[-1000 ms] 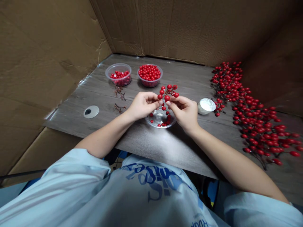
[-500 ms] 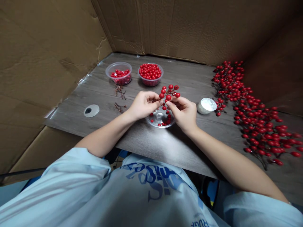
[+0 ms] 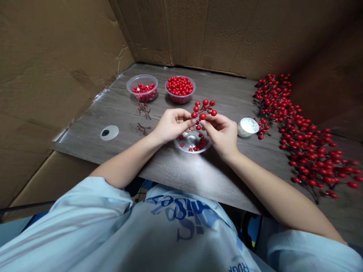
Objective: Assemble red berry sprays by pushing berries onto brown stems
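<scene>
My right hand is closed on a small sprig of red berries, holding it up above a clear shallow dish. A few loose red berries lie in that dish. My left hand is pinched on one berry at the sprig's left edge. Both hands meet over the dish at the middle of the grey wooden table.
Two clear tubs stand at the back: one partly filled with red berries, one heaped. Bare brown twigs lie near them. A white lid sits left, a small white cup right, a berry-branch pile far right. Cardboard walls surround.
The sprig and both hands have risen slightly and shifted a little right; the grip looks the same.
</scene>
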Demonstrator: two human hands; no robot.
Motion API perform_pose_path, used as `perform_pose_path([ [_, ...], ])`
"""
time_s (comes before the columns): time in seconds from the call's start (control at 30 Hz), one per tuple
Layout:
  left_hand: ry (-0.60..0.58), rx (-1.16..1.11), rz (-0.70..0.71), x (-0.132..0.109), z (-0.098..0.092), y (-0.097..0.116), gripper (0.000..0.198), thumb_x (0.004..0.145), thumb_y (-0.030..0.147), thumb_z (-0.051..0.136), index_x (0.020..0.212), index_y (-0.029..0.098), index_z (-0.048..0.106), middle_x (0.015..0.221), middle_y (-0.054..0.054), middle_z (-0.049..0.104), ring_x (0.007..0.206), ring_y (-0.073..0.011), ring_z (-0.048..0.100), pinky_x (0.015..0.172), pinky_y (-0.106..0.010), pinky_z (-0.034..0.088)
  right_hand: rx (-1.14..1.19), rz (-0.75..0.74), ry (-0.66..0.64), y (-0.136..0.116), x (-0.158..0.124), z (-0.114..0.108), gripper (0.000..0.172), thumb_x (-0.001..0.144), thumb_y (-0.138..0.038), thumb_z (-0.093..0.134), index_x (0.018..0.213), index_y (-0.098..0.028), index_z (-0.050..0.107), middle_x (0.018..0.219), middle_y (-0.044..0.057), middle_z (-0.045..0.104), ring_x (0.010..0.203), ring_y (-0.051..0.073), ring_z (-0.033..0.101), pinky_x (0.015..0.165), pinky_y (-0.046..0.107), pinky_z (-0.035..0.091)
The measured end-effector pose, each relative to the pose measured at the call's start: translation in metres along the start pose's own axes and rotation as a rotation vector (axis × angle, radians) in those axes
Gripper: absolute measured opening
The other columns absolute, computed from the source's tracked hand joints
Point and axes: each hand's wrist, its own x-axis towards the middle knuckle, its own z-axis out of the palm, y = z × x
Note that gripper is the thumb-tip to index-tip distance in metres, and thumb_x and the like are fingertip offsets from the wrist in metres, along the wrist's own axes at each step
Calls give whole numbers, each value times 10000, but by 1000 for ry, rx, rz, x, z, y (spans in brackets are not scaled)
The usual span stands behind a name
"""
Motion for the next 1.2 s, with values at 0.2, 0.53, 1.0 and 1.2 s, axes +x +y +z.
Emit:
perform_pose_path([
  [0.2, -7, 36, 10, -1, -1, -3, 454, 577, 472, 783, 741, 80, 623, 578, -55, 615, 489, -107, 560, 432, -197, 412, -23, -35, -4, 2, -2, 1, 112, 713, -255, 678, 798, -182, 686, 786, 18, 707, 659, 138, 643, 656, 288, 536],
  [0.53, 5, -32, -24, -1, 2, -1, 439, 515, 431, 822, 693, 91, 610, 561, -25, 603, 491, -87, 551, 454, -182, 424, -4, -74, -25, 2, -1, 1, 80, 712, -210, 674, 782, -174, 692, 751, 14, 704, 630, 134, 644, 627, 274, 536],
  [1.0, 145, 225, 283, -7, 9, 15, 224, 734, 320, 628, 784, 103, 655, 779, -65, 667, 677, -117, 621, 565, -203, 496, 125, -9, 6, -25, 3, -15, 155, 683, -257, 704, 788, -149, 668, 740, 11, 679, 571, 83, 584, 580, 234, 509],
  [1.2, 84, 371, 389, -13, 28, 32, 179, 728, 286, 643, 757, 118, 700, 811, -66, 697, 760, -122, 630, 688, -207, 480, 190, -15, 28, -45, -15, -37, 221, 654, -282, 738, 804, -141, 658, 707, 11, 669, 546, 84, 583, 465, 197, 439],
])
